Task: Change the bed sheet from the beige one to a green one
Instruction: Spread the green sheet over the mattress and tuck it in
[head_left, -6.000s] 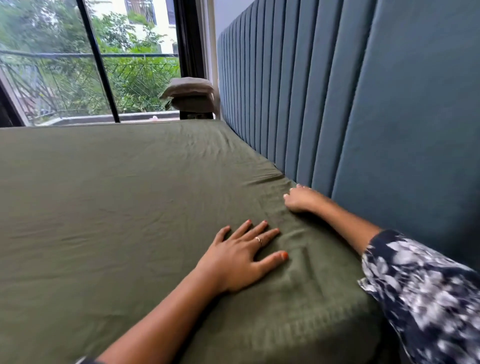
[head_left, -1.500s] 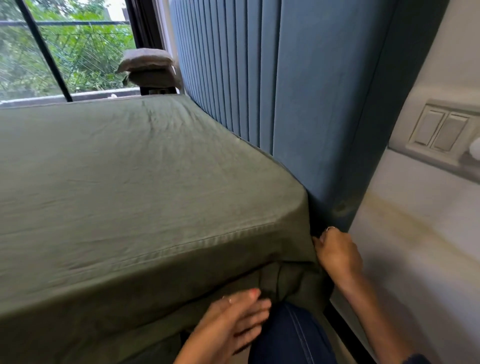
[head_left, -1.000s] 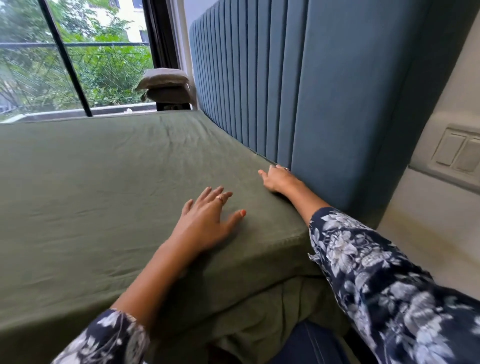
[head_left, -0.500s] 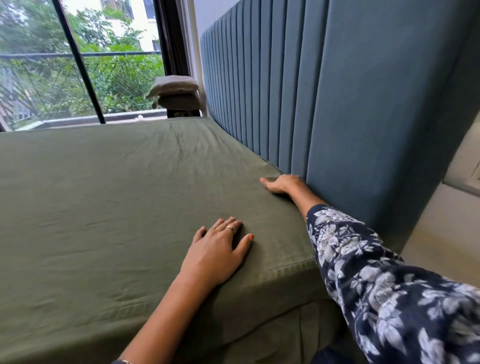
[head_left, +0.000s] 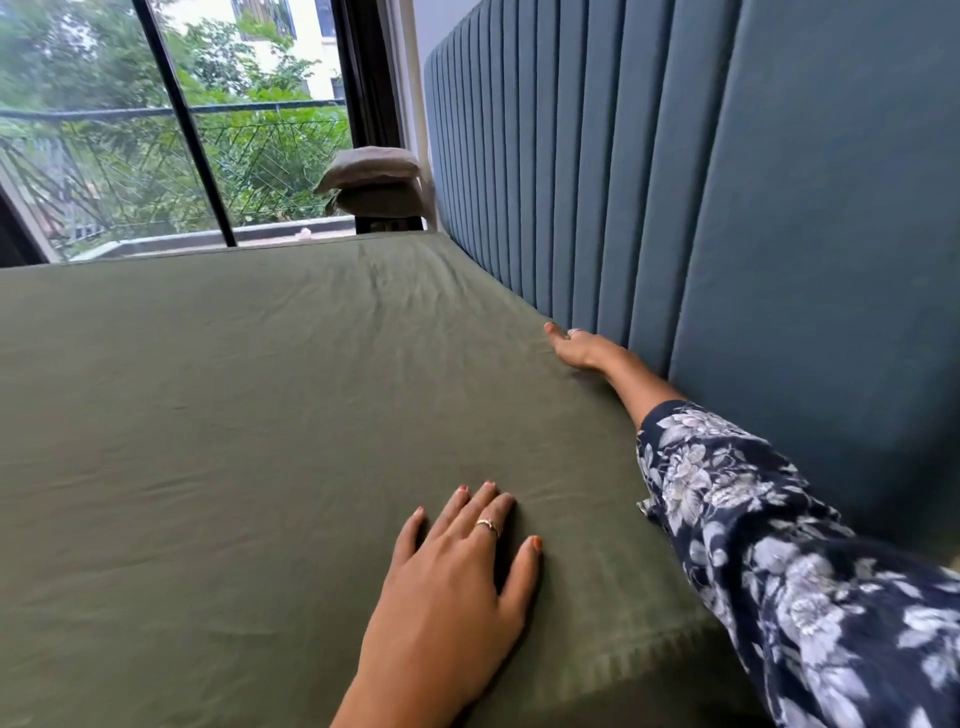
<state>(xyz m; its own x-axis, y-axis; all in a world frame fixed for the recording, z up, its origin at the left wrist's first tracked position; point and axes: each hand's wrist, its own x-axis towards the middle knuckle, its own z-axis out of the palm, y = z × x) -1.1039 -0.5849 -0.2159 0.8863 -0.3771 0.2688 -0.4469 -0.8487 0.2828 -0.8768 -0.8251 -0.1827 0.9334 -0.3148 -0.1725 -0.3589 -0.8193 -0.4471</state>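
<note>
Blue padded headboard (head_left: 727, 208) ran along the bed at three o'clock. Green sheet (head_left: 234, 415) covered the mattress. Left hand (head_left: 452, 587) lay flat on it at six o'clock, fingers spread. Right hand (head_left: 576, 348) pressed the sheet's edge by the headboard; its fingers' state I could not tell.

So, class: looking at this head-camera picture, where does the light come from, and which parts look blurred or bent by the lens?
Head view: daylight enters through the window, whose brightest patches are washed out; the left hand casts a soft shadow on the green sheet; the floral sleeve is smeared near the lower right corner; the headboard panels fan out and lean, a wide-angle effect.
</note>
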